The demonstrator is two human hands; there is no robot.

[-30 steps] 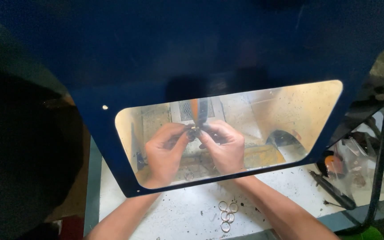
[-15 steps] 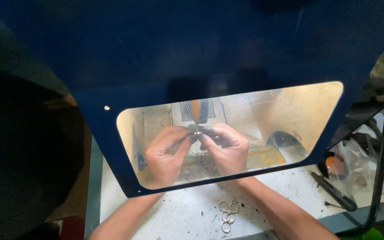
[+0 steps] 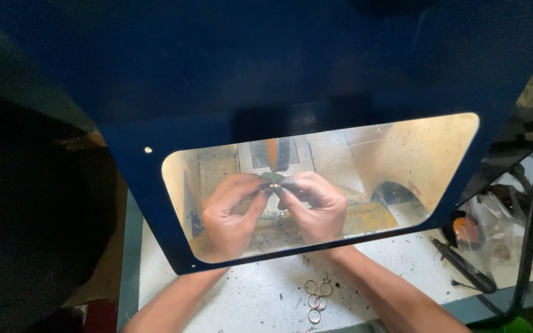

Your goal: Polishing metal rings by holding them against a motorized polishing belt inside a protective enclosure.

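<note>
Two bare hands meet behind a clear amber-tinted viewing window set in a dark blue metal guard, fingertips pinched together on a small ring-like metal piece held just under an orange-and-dark tool tip. The left hand curls narrow, thumb and forefinger closed on the piece's left side; the right hand is likewise closed tight on its right side. Seen through the tinted pane, the piece is too small and blurred to describe further. By its look it is light, stiff and likely slippery, best taken by its outer edge between fingertip pads, as both hands do here. More small items lie on the bench beneath the hands, indistinct through the window. Nearer the person, between the forearms, a cluster of thin metal rings lies loose on the speckled white worktop, some touching one another. To the right, a dark pen-shaped hand tool rests on the bench beside clear plastic bags, contents unclear. No open container shows.
</note>
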